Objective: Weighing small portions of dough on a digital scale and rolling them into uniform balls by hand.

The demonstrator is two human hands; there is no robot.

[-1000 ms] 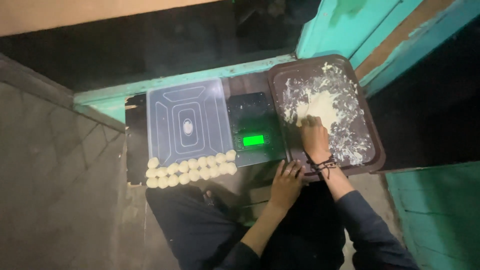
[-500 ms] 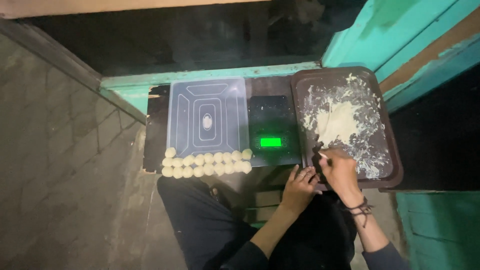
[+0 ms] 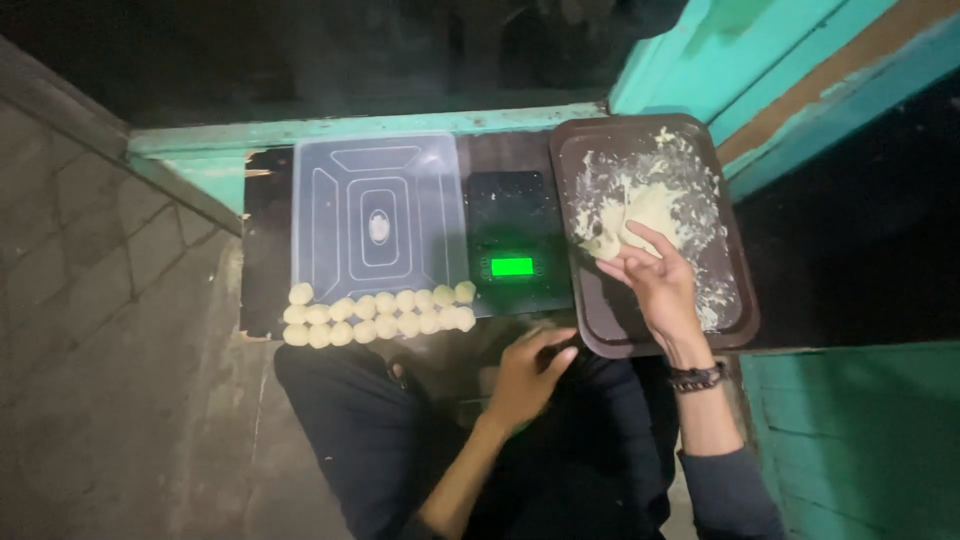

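My right hand (image 3: 655,285) reaches onto the dark brown tray (image 3: 735,290) and pinches the near edge of the pale dough mass (image 3: 640,215) lying in scattered flour. My left hand (image 3: 530,375) rests loosely curled just below the front edge of the black scale (image 3: 515,215), holding nothing that I can see. The scale's green display (image 3: 512,266) is lit. Several small dough balls (image 3: 375,312) sit in two rows along the front edge of the dark board, left of the scale.
A clear plastic lid (image 3: 375,215) lies flat behind the dough balls. A teal ledge (image 3: 350,128) runs behind the board and teal panels (image 3: 690,55) rise at right. Grey paving (image 3: 90,330) lies to the left. My dark-trousered legs (image 3: 360,430) are below.
My right hand has moved from the tray's front left corner up to the dough mass and taken hold of its edge. My left hand has stayed by the scale's front.
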